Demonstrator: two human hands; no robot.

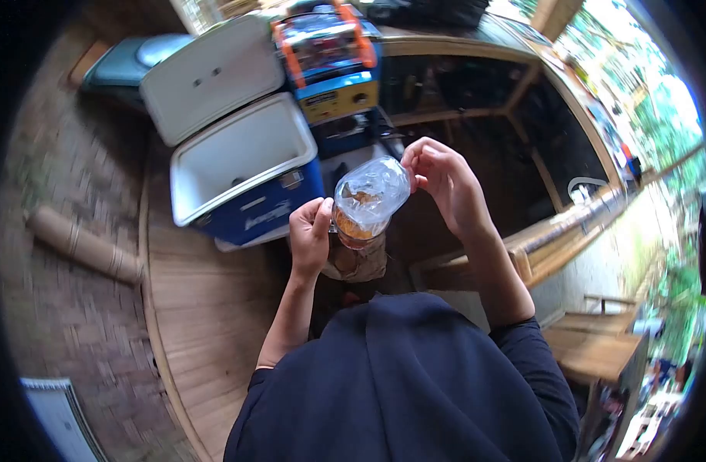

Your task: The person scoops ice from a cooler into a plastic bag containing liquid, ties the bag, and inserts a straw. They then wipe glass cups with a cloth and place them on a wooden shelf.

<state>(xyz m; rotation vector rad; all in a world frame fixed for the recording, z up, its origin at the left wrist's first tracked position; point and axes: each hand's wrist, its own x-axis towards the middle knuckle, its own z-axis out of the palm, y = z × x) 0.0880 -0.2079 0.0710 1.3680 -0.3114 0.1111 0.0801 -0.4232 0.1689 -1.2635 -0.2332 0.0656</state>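
Observation:
My left hand (309, 235) is closed around the handle of a clear glass mug (356, 235) with amber-brown contents. A clear plastic bag (382, 185) covers the mug's mouth in this view, and brownish bits show through it. At the bag's right edge, the fingers of my right hand (448, 181) are pinched together on the plastic. Both hands are held out in front of my dark clothing, with the mug tilted between them.
Beyond my left hand stands a blue cooler (272, 196) with its white lid (214, 77) raised. Beside it is a blue and yellow machine (341, 96) with orange side parts. A wood-framed counter (453, 48) curves around the right. Woven matting and a bamboo pole (87, 245) lie left.

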